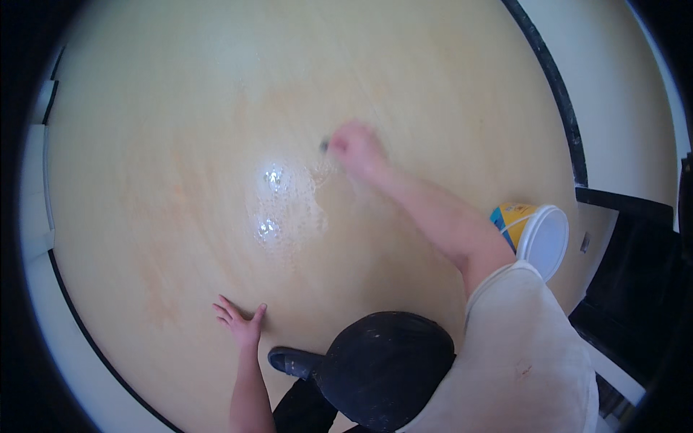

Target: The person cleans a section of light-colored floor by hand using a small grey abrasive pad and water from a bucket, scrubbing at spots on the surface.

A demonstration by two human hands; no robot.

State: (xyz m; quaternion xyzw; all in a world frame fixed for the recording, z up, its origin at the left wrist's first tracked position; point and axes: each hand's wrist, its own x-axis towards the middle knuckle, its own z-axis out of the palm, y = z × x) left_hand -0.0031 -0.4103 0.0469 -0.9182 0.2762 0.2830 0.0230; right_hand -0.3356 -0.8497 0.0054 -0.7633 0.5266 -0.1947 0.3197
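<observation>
My right hand (pixel 357 147) is stretched out over the pale beige floor (pixel 406 97), blurred, its fingers closed on a small dark object (pixel 324 145) whose kind I cannot tell. Just left of and below that hand lies a wet patch of bubbly liquid (pixel 287 208), shining under the light. My left hand (pixel 242 323) is at the lower left, fingers spread, with nothing in it; it is at or just above the floor. Faint reddish-brown smears (pixel 168 303) run across the floor at the left.
A white plastic bucket (pixel 543 242) with a yellow and blue label lies tipped on its side beyond my right arm. My dark-clad knee (pixel 387 368) and a dark slipper (pixel 292 361) are at the bottom. Black skirting (pixel 560 94) edges the wall at right; a dark doorway or recess lies lower right.
</observation>
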